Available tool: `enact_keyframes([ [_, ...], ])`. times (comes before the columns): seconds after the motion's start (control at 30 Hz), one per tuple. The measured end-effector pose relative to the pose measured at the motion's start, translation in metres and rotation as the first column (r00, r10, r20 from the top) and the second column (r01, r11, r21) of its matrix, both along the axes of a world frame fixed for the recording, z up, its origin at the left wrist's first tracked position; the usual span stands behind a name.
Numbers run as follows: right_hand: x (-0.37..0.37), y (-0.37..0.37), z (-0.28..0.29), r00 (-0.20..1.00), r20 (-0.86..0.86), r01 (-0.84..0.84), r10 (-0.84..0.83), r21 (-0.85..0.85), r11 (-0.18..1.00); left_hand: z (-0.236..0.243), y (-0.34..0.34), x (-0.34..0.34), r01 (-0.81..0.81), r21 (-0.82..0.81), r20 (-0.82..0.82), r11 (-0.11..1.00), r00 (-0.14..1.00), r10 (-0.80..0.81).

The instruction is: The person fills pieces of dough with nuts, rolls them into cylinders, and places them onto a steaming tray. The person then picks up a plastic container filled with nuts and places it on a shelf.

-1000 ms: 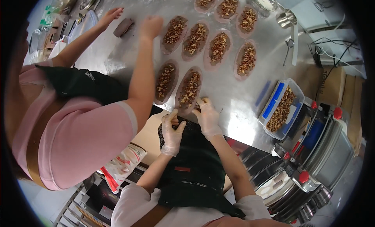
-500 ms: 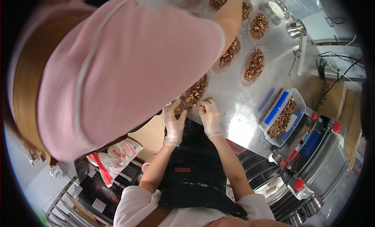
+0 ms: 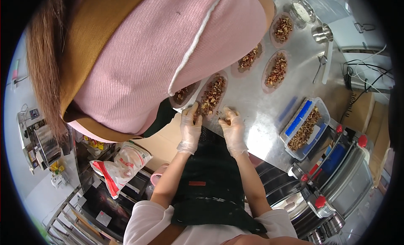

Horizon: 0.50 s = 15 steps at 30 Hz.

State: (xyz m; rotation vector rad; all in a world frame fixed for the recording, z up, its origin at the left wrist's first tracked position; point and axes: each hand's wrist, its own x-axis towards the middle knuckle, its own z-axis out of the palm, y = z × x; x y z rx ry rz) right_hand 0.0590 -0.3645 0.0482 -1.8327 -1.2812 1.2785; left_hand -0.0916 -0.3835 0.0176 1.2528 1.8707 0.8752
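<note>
Both my hands wear clear plastic gloves at the near edge of the metal table. My left hand point(image 3: 190, 130) is closed in a loose pinch at the near left edge of a flat pinkish-brown dough oval point(image 3: 203, 113) topped with chopped nuts point(image 3: 213, 93). My right hand point(image 3: 234, 132) has curled fingers with the thumb drawn in, just right of the oval and apart from it. Whether it holds anything small is hidden. A few crumbs lie between this hand and the dough. Other nut-topped ovals point(image 3: 276, 71) lie farther off, one partly under a co-worker's sleeve.
A co-worker in a pink top point(image 3: 139, 55) leans in from the left, covering much of the table. At right stand a plastic tub of chopped nuts point(image 3: 306, 129), a steel bowl point(image 3: 304, 11), a measuring cup point(image 3: 322, 33) and a spoon point(image 3: 320, 68). A large metal pot point(image 3: 336, 182) stands lower right.
The co-worker has shifted up, baring more of the dough at left, and the arm has drawn back from over the ovals. My right hand has moved slightly right, off the dough's edge.
</note>
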Motion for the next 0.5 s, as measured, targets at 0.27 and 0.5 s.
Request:
enact_keyframes([
  [0.27, -0.015, -0.007, -0.026, 0.924, 0.367, -0.17, 0.108, 0.141, 0.975, 0.001, 0.004, 0.002, 0.05, 0.02, -0.049, 0.999, 0.998, -0.049],
  [0.5, -0.014, -0.006, -0.026, 0.993, 0.113, 0.003, -0.023, 0.175, 0.985, -0.001, 0.002, -0.003, 0.057, 0.004, -0.038, 0.998, 0.998, -0.057],
])
